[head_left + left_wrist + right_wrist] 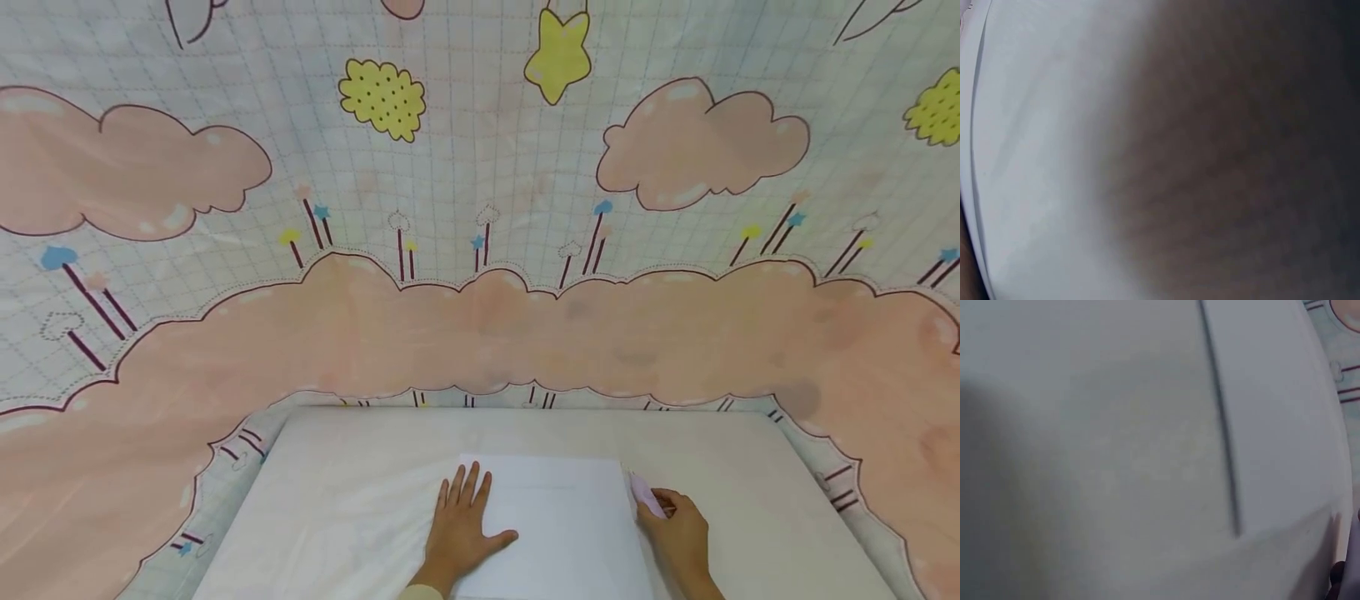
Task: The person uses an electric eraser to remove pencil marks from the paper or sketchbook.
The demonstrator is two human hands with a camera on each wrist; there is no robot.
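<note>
White paper (562,525) lies on the pale table, its right side showing a dark shadowed edge in the right wrist view. My left hand (463,533) rests flat over the paper's left side, fingers spread and thumb pointing across the sheet. In the left wrist view a blurred brown mass fills most of the picture beside white paper (1029,137). Just off the paper's right edge, my right hand (678,533) grips a small, slim lilac tool (647,495) between thumb and fingers. Its exact kind I cannot tell. Part of the lilac tool (1353,562) shows at the right wrist view's edge.
The white-covered table (352,483) extends left and right of the paper. Behind it and at its sides hangs a printed cloth (487,333) with peach clouds, yellow shapes and a star.
</note>
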